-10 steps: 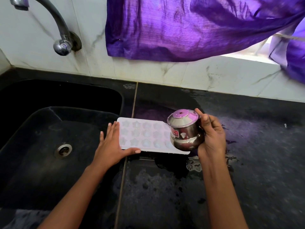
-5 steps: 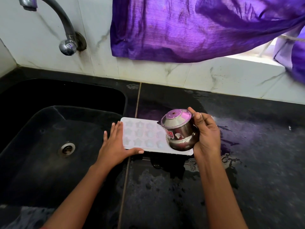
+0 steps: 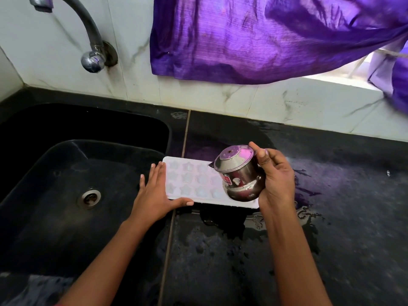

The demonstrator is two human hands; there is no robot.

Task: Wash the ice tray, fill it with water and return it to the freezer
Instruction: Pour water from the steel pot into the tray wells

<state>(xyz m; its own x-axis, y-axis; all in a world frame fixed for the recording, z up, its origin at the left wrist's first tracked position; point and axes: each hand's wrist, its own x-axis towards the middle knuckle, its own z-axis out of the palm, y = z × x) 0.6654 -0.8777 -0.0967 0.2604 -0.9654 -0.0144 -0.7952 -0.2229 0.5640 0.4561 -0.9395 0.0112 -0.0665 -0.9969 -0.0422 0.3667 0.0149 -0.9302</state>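
Note:
A white ice tray (image 3: 192, 180) with star-shaped cells lies flat on the black counter beside the sink. My left hand (image 3: 154, 193) lies flat against its left end, fingers straight, thumb along the near edge. My right hand (image 3: 276, 180) grips a small steel pot (image 3: 239, 175), tipped far over with its base up, above the tray's right part. The pot hides the tray's right cells. Its mouth faces down toward the tray; no stream of water is visible.
A black sink (image 3: 66, 195) with a drain (image 3: 89, 198) is on the left, under a metal tap (image 3: 88, 36). The black counter (image 3: 342, 217) is wet, with puddles near the tray. A purple cloth (image 3: 265, 36) hangs over the white tiled wall.
The pot has shifted left over the tray and tipped a little further. My left hand stays against the tray's left end. The view drifted slightly.

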